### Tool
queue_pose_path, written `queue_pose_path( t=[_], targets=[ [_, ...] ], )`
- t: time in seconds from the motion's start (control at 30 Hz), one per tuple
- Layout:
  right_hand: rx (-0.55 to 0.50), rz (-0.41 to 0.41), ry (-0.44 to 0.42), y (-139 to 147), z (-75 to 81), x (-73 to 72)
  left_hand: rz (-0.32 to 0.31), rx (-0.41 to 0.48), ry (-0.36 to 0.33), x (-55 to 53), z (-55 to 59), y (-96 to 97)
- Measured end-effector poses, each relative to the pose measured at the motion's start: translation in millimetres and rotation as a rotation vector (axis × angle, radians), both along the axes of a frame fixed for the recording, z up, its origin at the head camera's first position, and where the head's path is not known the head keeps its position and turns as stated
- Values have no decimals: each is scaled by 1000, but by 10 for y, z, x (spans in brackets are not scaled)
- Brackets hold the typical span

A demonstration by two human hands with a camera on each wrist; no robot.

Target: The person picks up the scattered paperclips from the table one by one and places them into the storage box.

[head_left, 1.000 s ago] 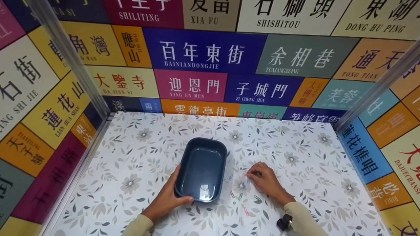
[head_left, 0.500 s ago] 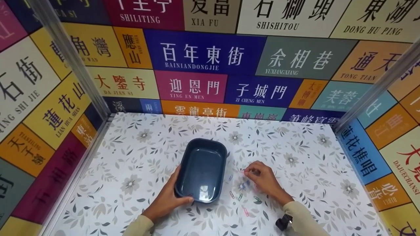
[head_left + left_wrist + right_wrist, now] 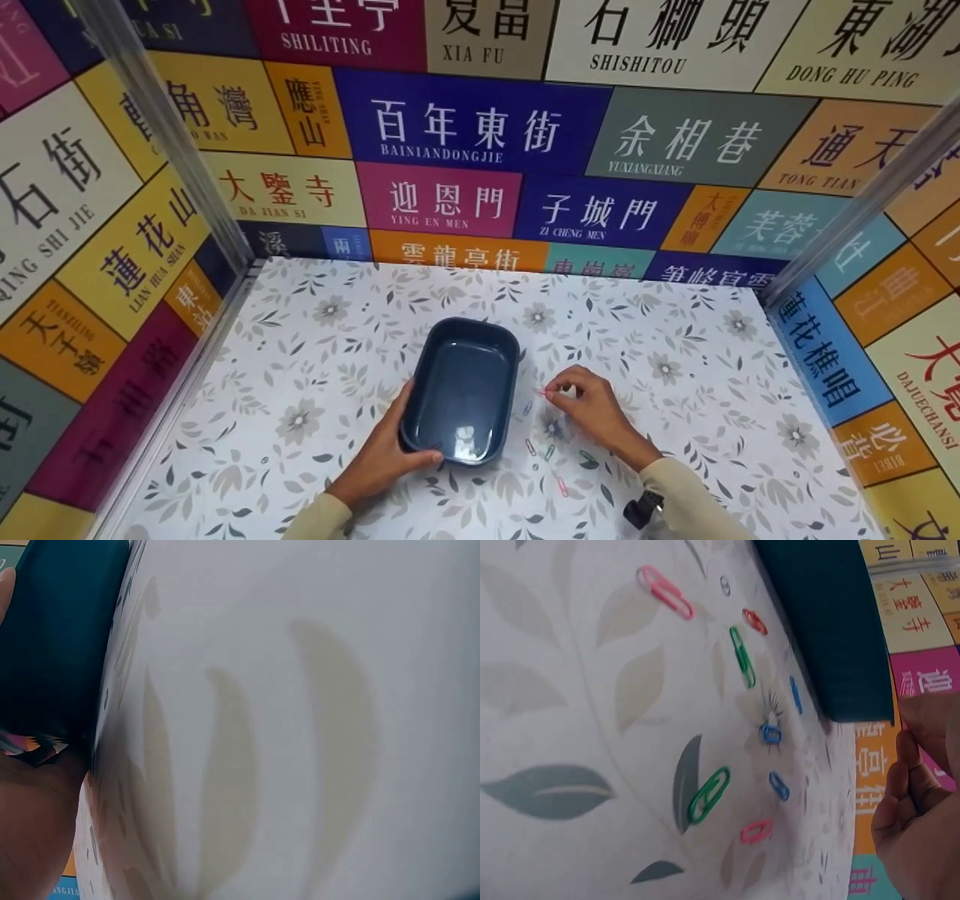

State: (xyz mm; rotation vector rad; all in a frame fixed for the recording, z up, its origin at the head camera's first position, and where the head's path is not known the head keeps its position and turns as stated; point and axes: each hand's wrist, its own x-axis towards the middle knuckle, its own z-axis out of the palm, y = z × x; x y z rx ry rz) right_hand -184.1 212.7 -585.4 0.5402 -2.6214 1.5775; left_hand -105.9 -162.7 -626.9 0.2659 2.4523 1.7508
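A dark blue rectangular baking dish (image 3: 463, 390) sits on the table with nothing visible inside. My left hand (image 3: 379, 454) grips its near left corner, thumb over the rim and fingers along the outer side. Just right of the dish, my right hand (image 3: 592, 412) pinches a pink paper clip (image 3: 541, 392) between thumb and fingertips, raised off the table. Several loose paper clips lie below that hand, among them a blue paper clip (image 3: 528, 407), a green paper clip (image 3: 709, 795) and a pink paper clip (image 3: 664, 591). In the left wrist view, only the dish's wall (image 3: 56, 630) and part of the hand show.
A white cloth (image 3: 300, 360) with grey flowers and leaves covers the table. Printed panels (image 3: 472, 120) with street names stand behind and at both sides, with metal posts (image 3: 187, 165) at the corners. A small black device (image 3: 643, 510) is strapped to the right wrist.
My right hand has lifted the pink paper clip and carried it left toward the dish. My left hand and the dish have stayed put.
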Motion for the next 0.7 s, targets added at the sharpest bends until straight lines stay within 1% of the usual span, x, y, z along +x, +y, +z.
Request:
queue_pose_path(
  t=[0.1,0.17,0.33,0.43,0.7],
  targets=[
    [13,4,10,-67,56,18,-1,3,-1,-1,1,-2],
    [23,19,35,-113,90,23,-2,17,-7,-2,3,2],
    [74,91,111,-192,157,10,-2,43,-19,1,-3,11],
    [104,127,129,-238,206,3,-2,38,-15,6,-6,9],
    [139,195,116,-371,309,-30,3,15,0,4,5,15]
  ],
)
